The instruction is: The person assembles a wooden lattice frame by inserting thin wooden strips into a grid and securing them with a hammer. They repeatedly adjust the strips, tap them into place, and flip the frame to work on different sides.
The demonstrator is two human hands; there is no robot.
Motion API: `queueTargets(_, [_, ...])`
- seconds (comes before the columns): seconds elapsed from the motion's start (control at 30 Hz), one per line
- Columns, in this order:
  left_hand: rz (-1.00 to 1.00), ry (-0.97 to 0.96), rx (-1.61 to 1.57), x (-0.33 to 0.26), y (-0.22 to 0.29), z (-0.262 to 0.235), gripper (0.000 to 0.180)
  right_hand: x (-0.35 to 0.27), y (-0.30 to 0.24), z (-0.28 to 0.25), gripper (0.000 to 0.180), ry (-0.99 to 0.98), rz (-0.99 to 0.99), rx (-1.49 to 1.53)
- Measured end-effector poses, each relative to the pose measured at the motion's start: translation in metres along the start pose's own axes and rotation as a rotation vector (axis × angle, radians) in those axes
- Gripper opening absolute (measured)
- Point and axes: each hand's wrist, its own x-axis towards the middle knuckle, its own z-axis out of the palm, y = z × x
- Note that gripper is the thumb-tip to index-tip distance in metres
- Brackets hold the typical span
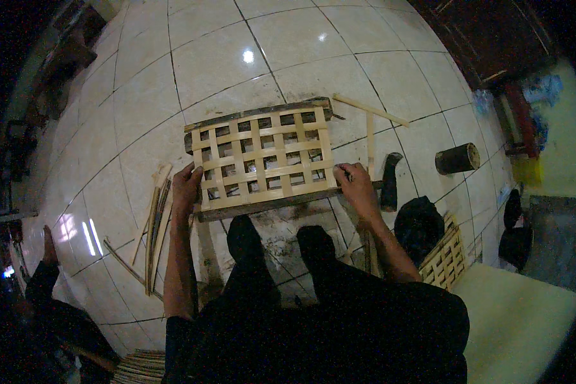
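Left grip (187, 185) and right grip (354, 182) pinch one woven panel (257, 154); one log (456, 159) lies apart

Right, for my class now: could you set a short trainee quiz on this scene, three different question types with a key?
1. Multiple choice: the left hand is at which edge of the large woven panel? (a) far (b) left (c) right
2. True or false: the dark cylinder lies on its side on the tiled floor.
3. Fill in: a smaller-looking woven piece shows on the ____ side of the picture.

Key: 1. b; 2. true; 3. right
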Motion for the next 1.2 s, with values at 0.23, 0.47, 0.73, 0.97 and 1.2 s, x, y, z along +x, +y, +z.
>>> queueTargets(0.23, [0.128, -0.010, 0.049, 0.009, -0.008, -0.005, 0.036, 0.019, 0.023, 0.014, 0.037, -0.069, 0.098, 0.162])
queueTargets(0.47, [-0.033, 0.061, -0.039, 0.004, -0.003, -0.004, 0.036, 0.025, 0.048, 0.024, 0.032, -0.091, 0.041, 0.052])
queueTargets(0.73, [0.033, 0.007, -0.079, 0.019, -0.028, -0.003, 0.029, 0.025, 0.045, 0.020, 0.036, -0.076, 0.050, 0.092])
queueTargets(0.97, [-0.034, -0.021, -0.161, 0.008, -0.014, -0.006, 0.032, 0.030, 0.059, 0.024, 0.041, -0.091, 0.048, 0.075])
queueTargets(1.2, [-0.140, -0.089, -0.073, 0.002, -0.004, -0.008, 0.056, 0.033, 0.107, 0.030, 0.045, -0.091, 0.082, 0.012])
